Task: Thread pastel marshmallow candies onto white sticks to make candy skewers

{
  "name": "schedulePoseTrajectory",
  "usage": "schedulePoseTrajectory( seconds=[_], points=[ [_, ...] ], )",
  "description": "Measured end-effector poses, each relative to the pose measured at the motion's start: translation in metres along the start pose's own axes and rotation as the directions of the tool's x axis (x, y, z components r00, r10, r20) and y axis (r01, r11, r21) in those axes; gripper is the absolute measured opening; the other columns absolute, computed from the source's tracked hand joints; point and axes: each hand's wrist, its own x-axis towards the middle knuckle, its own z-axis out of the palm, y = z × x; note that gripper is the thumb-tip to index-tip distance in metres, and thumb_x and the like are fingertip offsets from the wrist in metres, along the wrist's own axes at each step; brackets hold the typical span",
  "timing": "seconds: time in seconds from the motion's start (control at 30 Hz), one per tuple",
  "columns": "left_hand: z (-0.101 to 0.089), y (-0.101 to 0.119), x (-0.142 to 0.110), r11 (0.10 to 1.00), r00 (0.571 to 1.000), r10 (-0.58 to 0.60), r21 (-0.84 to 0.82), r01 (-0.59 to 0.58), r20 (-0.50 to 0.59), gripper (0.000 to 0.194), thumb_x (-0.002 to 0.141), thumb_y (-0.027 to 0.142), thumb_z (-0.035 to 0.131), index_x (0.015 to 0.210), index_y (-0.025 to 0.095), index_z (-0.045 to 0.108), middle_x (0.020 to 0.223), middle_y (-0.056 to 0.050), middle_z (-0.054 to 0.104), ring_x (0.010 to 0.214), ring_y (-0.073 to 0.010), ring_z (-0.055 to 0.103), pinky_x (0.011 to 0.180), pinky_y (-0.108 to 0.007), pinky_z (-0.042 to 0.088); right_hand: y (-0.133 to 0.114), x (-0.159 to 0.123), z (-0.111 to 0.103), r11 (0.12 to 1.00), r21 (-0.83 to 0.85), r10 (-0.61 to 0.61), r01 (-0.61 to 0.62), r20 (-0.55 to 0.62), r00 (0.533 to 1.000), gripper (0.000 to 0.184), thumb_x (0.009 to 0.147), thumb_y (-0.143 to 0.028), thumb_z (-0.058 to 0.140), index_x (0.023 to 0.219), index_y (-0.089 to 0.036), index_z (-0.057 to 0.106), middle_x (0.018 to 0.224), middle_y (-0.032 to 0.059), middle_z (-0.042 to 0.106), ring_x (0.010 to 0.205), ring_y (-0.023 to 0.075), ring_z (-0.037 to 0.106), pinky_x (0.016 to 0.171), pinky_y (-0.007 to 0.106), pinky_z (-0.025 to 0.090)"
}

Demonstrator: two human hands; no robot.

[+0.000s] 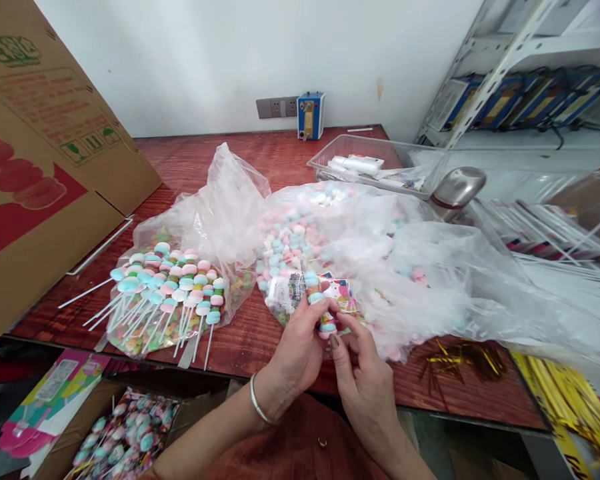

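Observation:
Between my hands, over the table's front edge, is a candy skewer (pixel 316 298) of blue, pink and other coloured pieces. My left hand (pixel 300 340) is closed around its middle, thumb and fingers pressed to it. The fingertips of my right hand (pixel 364 370) pinch at its lower end, where a pink piece shows. Any stick on this skewer is hidden. To the left, finished-looking skewers (pixel 180 280) on white sticks lie piled over a clear bag of green and orange candies (pixel 237 287). Behind my hands an open plastic bag (pixel 285 233) holds pink, blue and white candies.
A large cardboard box (pixel 45 167) stands at left. At right are a clear plastic tray (pixel 325 160), a metal flask (pixel 457 190), gold ties (pixel 463 360) and more plastic bags (pixel 430 287). Below the table's left edge, a box of wrapped skewers (pixel 125 427) sits.

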Motion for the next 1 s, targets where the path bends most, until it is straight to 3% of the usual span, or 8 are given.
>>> schedulePoseTrajectory(
  seconds=[0.1,0.2,0.3,0.47,0.67,0.73,0.9,1.0],
  points=[
    [0.001,0.001,-0.005,0.991,0.991,-0.018,0.131,0.001,0.130,0.035,0.076,0.012,0.070,0.110,0.020,0.066,0.104,-0.004,0.067,0.094,-0.0146,0.062,0.084,-0.023,0.047,-0.003,0.003,0.001,0.970,0.163,0.188,-0.181,-0.028,0.982,0.024,0.099,-0.026,0.048,0.123,-0.020,0.052,0.106,0.0084,0.074,0.084,0.0166,0.073,0.073,0.027,0.059],
    [-0.001,0.000,-0.006,0.973,0.984,0.044,0.217,-0.082,0.175,0.046,0.078,0.014,0.071,0.123,0.023,0.064,0.117,-0.007,0.067,0.110,-0.0191,0.060,0.098,-0.028,0.043,-0.002,0.002,0.004,0.965,0.174,0.208,-0.196,-0.050,0.977,0.026,0.099,-0.027,0.047,0.123,-0.019,0.051,0.105,0.0092,0.073,0.089,0.0183,0.073,0.075,0.030,0.060],
    [-0.004,-0.001,-0.005,0.968,0.983,0.039,0.239,-0.082,0.178,0.045,0.082,0.021,0.069,0.127,0.023,0.063,0.117,-0.008,0.069,0.112,-0.0220,0.061,0.101,-0.033,0.042,0.000,0.003,0.002,0.996,0.044,0.081,-0.078,-0.075,0.994,0.024,0.099,-0.024,0.048,0.121,-0.019,0.056,0.112,0.0102,0.072,0.098,0.0197,0.071,0.081,0.031,0.058],
    [-0.006,-0.001,-0.002,0.964,0.973,0.027,0.252,-0.085,0.228,0.043,0.082,0.017,0.066,0.125,0.020,0.064,0.121,-0.009,0.069,0.117,-0.0227,0.060,0.104,-0.035,0.041,0.001,0.014,-0.012,0.970,-0.197,-0.164,0.145,-0.088,0.982,0.015,0.098,-0.020,0.051,0.107,-0.018,0.063,0.101,0.0085,0.074,0.093,0.0196,0.071,0.080,0.030,0.056],
    [-0.008,-0.007,-0.003,0.957,0.977,0.063,0.265,-0.116,0.202,0.053,0.082,0.018,0.069,0.134,0.022,0.058,0.120,-0.008,0.070,0.115,-0.0222,0.061,0.104,-0.035,0.042,0.000,0.024,-0.019,0.694,-0.629,-0.427,0.350,0.031,0.904,0.010,0.095,-0.015,0.056,0.101,-0.012,0.063,0.078,0.0082,0.073,0.065,0.0201,0.067,0.058,0.032,0.046],
    [-0.007,-0.010,-0.003,0.963,0.983,0.076,0.242,-0.116,0.169,0.057,0.081,0.017,0.070,0.135,0.023,0.057,0.121,-0.007,0.069,0.114,-0.0215,0.061,0.103,-0.034,0.042,0.000,0.024,-0.017,0.658,-0.661,-0.454,0.361,0.034,0.890,0.007,0.094,-0.014,0.057,0.097,-0.012,0.063,0.074,0.0076,0.072,0.061,0.0195,0.065,0.056,0.033,0.043],
    [-0.002,-0.013,-0.004,0.987,0.996,0.081,0.136,-0.086,0.041,0.068,0.076,0.013,0.069,0.139,0.029,0.050,0.118,-0.005,0.069,0.107,-0.0192,0.065,0.098,-0.033,0.046,0.003,0.022,-0.010,0.691,-0.596,-0.490,0.409,0.030,0.871,0.007,0.093,-0.013,0.055,0.097,-0.014,0.060,0.077,0.0087,0.072,0.066,0.0204,0.066,0.062,0.033,0.047],
    [-0.002,-0.001,-0.001,1.000,0.993,-0.004,0.027,0.001,0.115,0.064,0.068,0.007,0.066,0.129,0.022,0.057,0.116,-0.007,0.069,0.104,-0.0212,0.066,0.091,-0.032,0.050,0.008,0.023,-0.010,0.737,-0.526,-0.497,0.425,0.006,0.868,0.011,0.092,-0.011,0.053,0.098,-0.017,0.059,0.079,0.0081,0.072,0.071,0.0203,0.067,0.065,0.032,0.049]
  ],
)
